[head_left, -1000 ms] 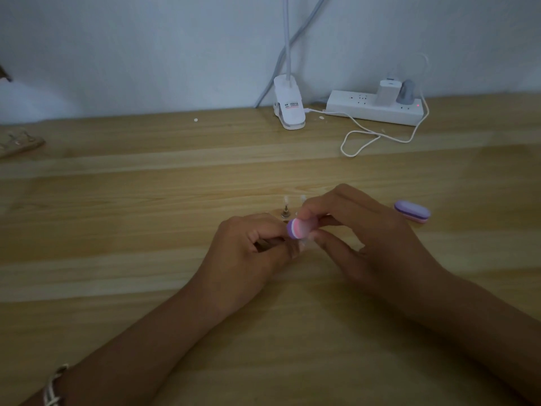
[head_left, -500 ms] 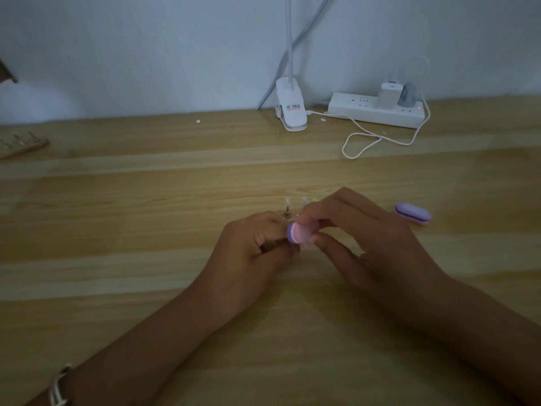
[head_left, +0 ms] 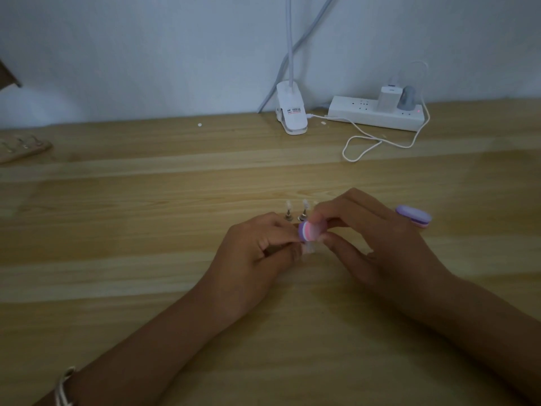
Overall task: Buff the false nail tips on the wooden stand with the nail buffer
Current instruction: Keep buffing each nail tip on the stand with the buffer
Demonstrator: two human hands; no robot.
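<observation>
From my remote seat I see the hands together, just right of the middle of the frame, low over the table [head_left: 117, 230]. The right hand [head_left: 374, 238] pinches the nail buffer [head_left: 310, 232] between thumb and fingertips, its striped end turned towards me; a light pinch like that suits short strokes, I judge. The left hand [head_left: 257, 253] has its fingers curled in, gripping the near tip [head_left: 310, 248] from the side, probably to steady it against the rubbing. The buffer sits right on top of that tip, so I take this as buffing under way. Two more nail tips [head_left: 289, 207] stand upright on metal pegs just behind the knuckles, within easy reach. I cannot make out the wooden stand itself (dim light, and the hands cover it). A spare buffer [head_left: 413, 216] lies to the right; a power strip [head_left: 374, 114] sits at the upper right.
</observation>
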